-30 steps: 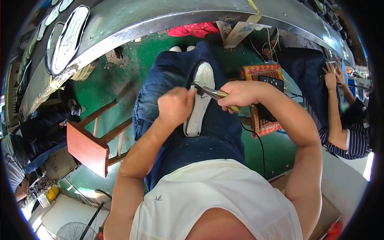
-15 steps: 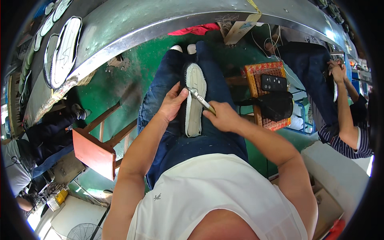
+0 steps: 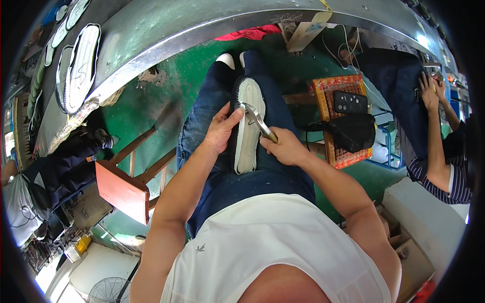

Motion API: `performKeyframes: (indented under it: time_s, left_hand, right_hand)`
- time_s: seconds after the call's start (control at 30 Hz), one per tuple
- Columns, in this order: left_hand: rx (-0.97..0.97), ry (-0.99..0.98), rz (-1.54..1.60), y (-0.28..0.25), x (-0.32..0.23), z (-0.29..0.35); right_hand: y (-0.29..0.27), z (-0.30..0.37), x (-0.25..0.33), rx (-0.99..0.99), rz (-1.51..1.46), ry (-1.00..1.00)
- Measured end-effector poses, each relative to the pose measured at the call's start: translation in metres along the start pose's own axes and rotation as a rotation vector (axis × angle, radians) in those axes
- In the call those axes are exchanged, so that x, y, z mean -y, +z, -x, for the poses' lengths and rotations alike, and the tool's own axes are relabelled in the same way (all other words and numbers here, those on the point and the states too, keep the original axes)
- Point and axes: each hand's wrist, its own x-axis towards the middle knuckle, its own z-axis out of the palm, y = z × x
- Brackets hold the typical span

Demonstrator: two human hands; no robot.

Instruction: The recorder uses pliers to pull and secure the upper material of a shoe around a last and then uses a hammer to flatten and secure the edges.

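White fabric of a sleeveless top [image 3: 278,227] fills six o'clock, nearest of all, with dark-blue trousers [image 3: 247,185] stretching from it toward twelve. Lengthwise on the lap, near the centre of the dial, is a dark-edged shoe [image 3: 246,151], its pale, seamed face up and its rounded far end pointing to twelve. At the shoe's nine o'clock edge is the left hand [image 3: 220,132], thumb reaching toward the pincers' head; I cannot tell whether its fingers are gripping the edge. On the four o'clock side, the right hand [image 3: 285,146] is closed around the handles of metal pincers [image 3: 258,121], which slant up toward eleven, their head at the shoe's left margin.

Farther out, toward nine o'clock, stands a reddish wooden chair [image 3: 122,186] on the green floor [image 3: 156,113]. Toward two o'clock, a red-bordered woven seat [image 3: 327,140] carries a black phone-like device [image 3: 350,102] and, just beside it, a black pouch [image 3: 356,132]. Around three o'clock sits a co-worker in a striped shirt [image 3: 422,174].

Along the far side, from ten to two o'clock, curves a grey metal surface [image 3: 202,17]; pale, dark-rimmed shoe pieces [image 3: 83,68] lie on it at ten. Bright red cloth [image 3: 250,33] shows beneath its edge at twelve.
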Motion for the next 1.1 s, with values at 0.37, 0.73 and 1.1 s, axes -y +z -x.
performKeyframes:
  time_s: [0.37,0.73,1.1]
  left_hand:
    - [-0.027,-0.045,-0.154,0.006,0.005,-0.008]
    - [-0.230,-0.046,-0.426,0.018,-0.003,-0.008]
    - [-0.142,-0.107,-0.335,-0.004,-0.003,-0.013]
  right_hand:
    - [-0.078,-0.023,-0.039,0.733,-0.728,0.283]
    - [-0.071,-0.037,0.046,0.137,0.402,-0.285]
    - [-0.073,0.003,0.026,0.205,0.258,-0.010]
